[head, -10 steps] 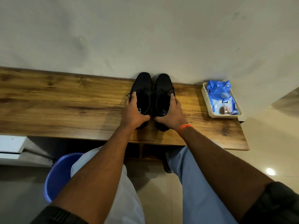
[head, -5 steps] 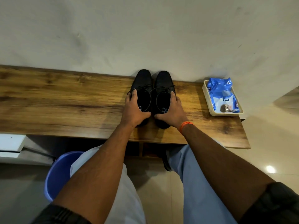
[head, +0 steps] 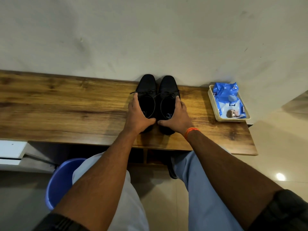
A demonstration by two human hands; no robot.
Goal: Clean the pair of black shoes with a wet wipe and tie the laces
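Two black lace-up shoes stand side by side on the wooden table (head: 66, 110), toes against the wall. My left hand (head: 137, 115) grips the heel end of the left shoe (head: 147, 85), fingers along its outer side, thumb across the heel. My right hand (head: 176, 116), with an orange band at the wrist, grips the right shoe (head: 168, 85) the same way. The laces lie across the tongues; whether they are knotted is too small to tell. A blue wet-wipe pack (head: 228, 102) lies in a cream tray (head: 215, 114) at the table's right end.
The white wall runs directly behind the table. A blue plastic bin (head: 61, 179) stands on the floor at my left knee. My legs are under the table's front edge. Tiled floor lies to the right.
Both hands stay on the shoes' heels. The shoes have slid slightly back until the toes meet the wall. The camera has shifted a little.
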